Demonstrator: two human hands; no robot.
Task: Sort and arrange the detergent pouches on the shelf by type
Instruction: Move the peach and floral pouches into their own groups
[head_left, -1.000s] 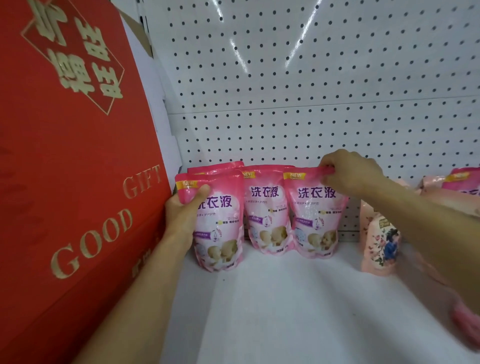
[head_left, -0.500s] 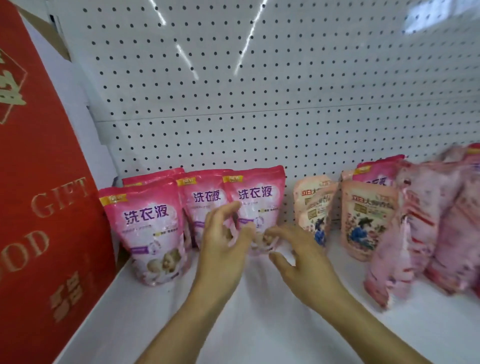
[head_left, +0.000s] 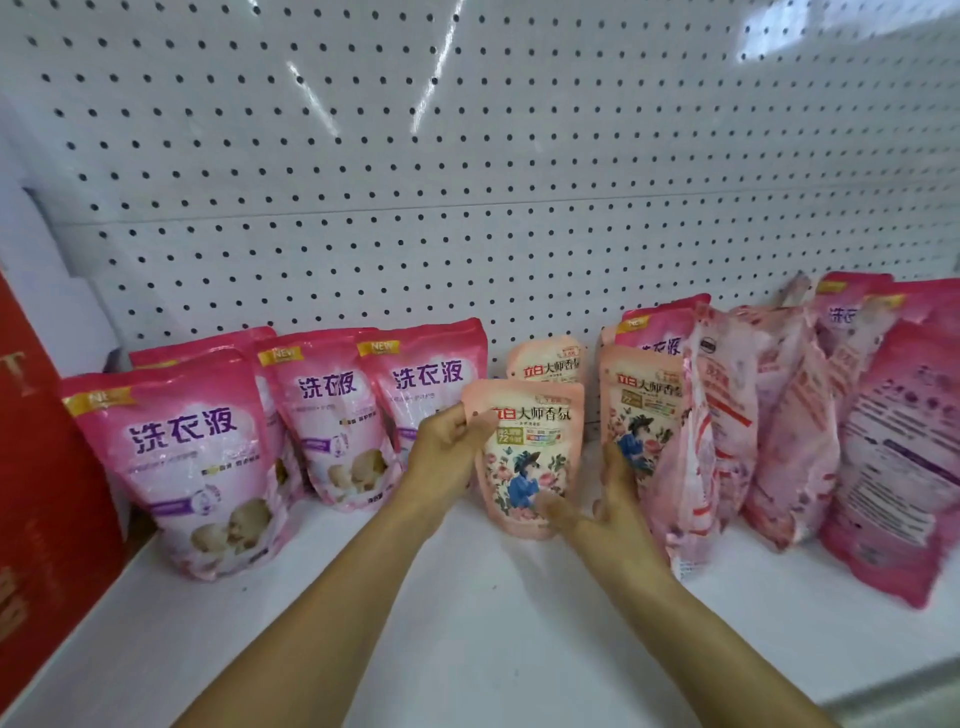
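Observation:
A small peach floral pouch (head_left: 524, 457) stands upright at the shelf's middle, held between my hands. My left hand (head_left: 447, 457) grips its upper left edge. My right hand (head_left: 608, 509) touches its lower right corner, fingers apart. Behind it stand two more peach pouches, one (head_left: 545, 361) at the back and one (head_left: 641, 410) to the right. Three bright pink pouches with purple lettering (head_left: 176, 457), (head_left: 327, 415), (head_left: 426, 379) stand in a row on the left. Mixed pink pouches (head_left: 779, 415) lean together on the right, some turned back to front.
A white pegboard wall (head_left: 467, 182) backs the white shelf (head_left: 467, 623). A big red gift box (head_left: 47, 493) stands at the left end. The shelf's front part lies bare beneath my forearms.
My view has swung right. Both hands left the bright pink pouches and moved to a peach floral pouch, which now stands forward of the others between them.

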